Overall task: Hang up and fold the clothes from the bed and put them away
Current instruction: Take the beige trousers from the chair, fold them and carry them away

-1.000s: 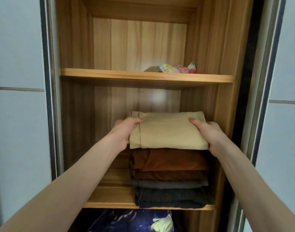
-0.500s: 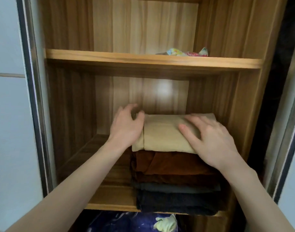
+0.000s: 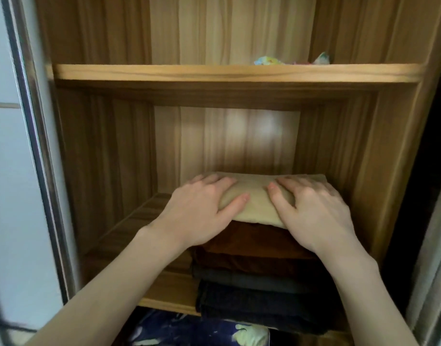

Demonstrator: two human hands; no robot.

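- Grey sliding wardrobe door (image 3: 12, 171): stood at far left, beside the wooden wardrobe shelf (image 3: 144, 221).
- Left hand (image 3: 202, 211): lay flat, fingers straight, on the left part of the folded beige cloth garment (image 3: 257, 203).
- Garment: topped a stack of folded brown and dark clothes (image 3: 252, 275) on the shelf's right side.
- Right hand (image 3: 312, 211): lay flat, fingers spread, on the garment's right part.
- Colourful crumpled item (image 3: 269, 61): rested on the upper shelf, far right.

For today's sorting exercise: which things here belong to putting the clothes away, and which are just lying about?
Job in hand:
beige garment
stack
left hand
right hand
shelf

Lying about:
colourful item on upper shelf
blue fabric below
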